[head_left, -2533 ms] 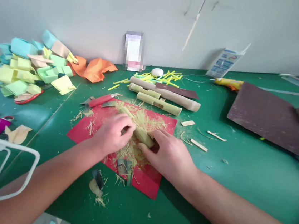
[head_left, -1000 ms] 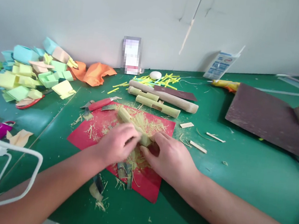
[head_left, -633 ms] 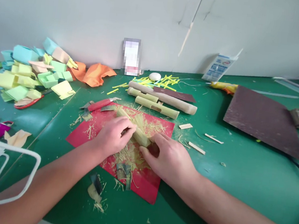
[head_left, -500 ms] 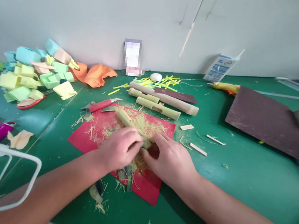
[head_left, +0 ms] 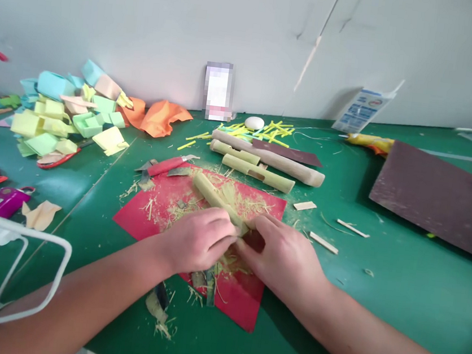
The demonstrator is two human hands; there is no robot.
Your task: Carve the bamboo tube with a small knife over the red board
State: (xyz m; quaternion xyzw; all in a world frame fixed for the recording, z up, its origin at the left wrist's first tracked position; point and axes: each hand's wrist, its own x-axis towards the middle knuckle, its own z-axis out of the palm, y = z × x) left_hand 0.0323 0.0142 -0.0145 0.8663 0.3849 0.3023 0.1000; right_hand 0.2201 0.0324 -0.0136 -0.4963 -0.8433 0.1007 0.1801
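A pale green bamboo tube [head_left: 216,198] slants over a red sheet [head_left: 275,210] strewn with shavings, its near end between my hands. My right hand [head_left: 289,257] is closed around that end, thumb and fingers pinching it. Beside it, my left hand [head_left: 201,240] is curled shut with its fingertips pressed together at the tube's near end. Whatever those left fingers pinch is hidden. A red-handled knife [head_left: 169,165] lies at the sheet's upper left edge. Dark scraps [head_left: 207,283] and loose fibres lie below my hands.
Beyond the sheet lie a cut bamboo piece [head_left: 257,174], a long pale stick [head_left: 276,161] and yellow strips [head_left: 279,129]. Folded papers [head_left: 51,116] are heaped left. A brown board [head_left: 433,199] lies right. A white wire frame [head_left: 64,271] crosses my left forearm.
The view has shifted slightly, so the scene sits further right. My left hand has slid a little toward me along the tube, baring more of it. My right hand keeps its grip.
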